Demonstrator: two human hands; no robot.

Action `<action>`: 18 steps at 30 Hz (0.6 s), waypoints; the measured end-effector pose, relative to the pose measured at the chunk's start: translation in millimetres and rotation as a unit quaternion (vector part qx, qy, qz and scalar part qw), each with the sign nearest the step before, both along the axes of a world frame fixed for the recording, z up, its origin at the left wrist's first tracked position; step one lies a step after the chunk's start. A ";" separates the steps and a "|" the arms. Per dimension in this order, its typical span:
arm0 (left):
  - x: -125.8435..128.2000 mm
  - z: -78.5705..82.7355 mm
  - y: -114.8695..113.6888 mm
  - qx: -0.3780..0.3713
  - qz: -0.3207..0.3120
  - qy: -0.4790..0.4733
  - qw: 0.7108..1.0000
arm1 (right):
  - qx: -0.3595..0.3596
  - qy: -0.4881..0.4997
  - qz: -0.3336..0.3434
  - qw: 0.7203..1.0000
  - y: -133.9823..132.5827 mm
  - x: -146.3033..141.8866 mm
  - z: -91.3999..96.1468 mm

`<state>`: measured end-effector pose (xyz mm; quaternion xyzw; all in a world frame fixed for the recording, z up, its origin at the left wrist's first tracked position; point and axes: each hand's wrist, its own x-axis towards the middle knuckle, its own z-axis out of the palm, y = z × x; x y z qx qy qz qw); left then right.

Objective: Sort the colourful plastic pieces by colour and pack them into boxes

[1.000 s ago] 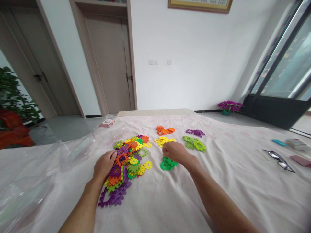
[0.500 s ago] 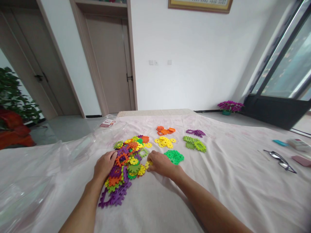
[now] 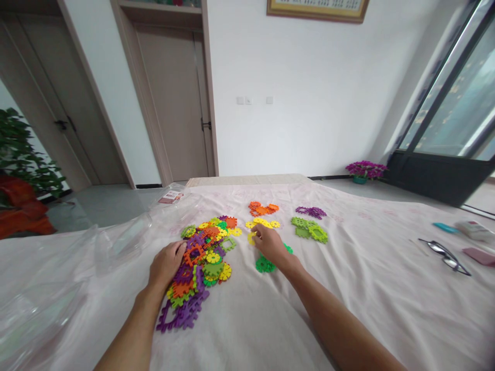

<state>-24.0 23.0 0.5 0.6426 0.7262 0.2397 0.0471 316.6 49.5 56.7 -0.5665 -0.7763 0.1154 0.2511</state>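
Observation:
My right hand (image 3: 268, 242) pinches a yellow notched plastic disc (image 3: 251, 238) just in front of the yellow disc pile (image 3: 263, 222). Under that hand, a green pile (image 3: 265, 264) is partly covered. My left hand (image 3: 167, 262) lies against the left side of a mixed heap of interlocking toy pieces (image 3: 212, 270), its thumb apart from the fingers. The heap holds purple, orange, yellow and green discs and square frames. Farther back sit an orange pile (image 3: 263, 208), a purple pile (image 3: 311, 212) and a light green pile (image 3: 309, 229).
Clear plastic packaging (image 3: 127, 242) spreads over the left of the pale cloth (image 3: 371, 309). On the right lie glasses (image 3: 444, 256), a blue item (image 3: 445, 227), a dark pink item (image 3: 479, 256) and a whitish pack (image 3: 475, 231).
My right hand has moved away from the mixed heap, up and to the right, carrying the yellow disc over to the yellow pile. My left hand has stayed in place.

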 end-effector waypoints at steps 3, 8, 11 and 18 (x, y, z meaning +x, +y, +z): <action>0.6 0.8 -0.3 0.004 0.003 -0.002 1.000 | 0.055 0.003 -0.059 0.997 6.7 11.1 -0.3; 1.5 1.3 -0.5 0.003 0.010 0.004 1.000 | 0.059 0.046 0.023 0.997 -1.3 1.3 -8.0; 1.5 1.1 -0.3 -0.001 0.009 0.007 1.000 | 0.096 0.090 0.154 0.979 -21.7 -19.9 -7.7; 4.0 -2.4 1.7 0.010 0.013 -0.006 1.000 | 0.211 -0.062 0.411 0.885 -86.0 -75.3 1.8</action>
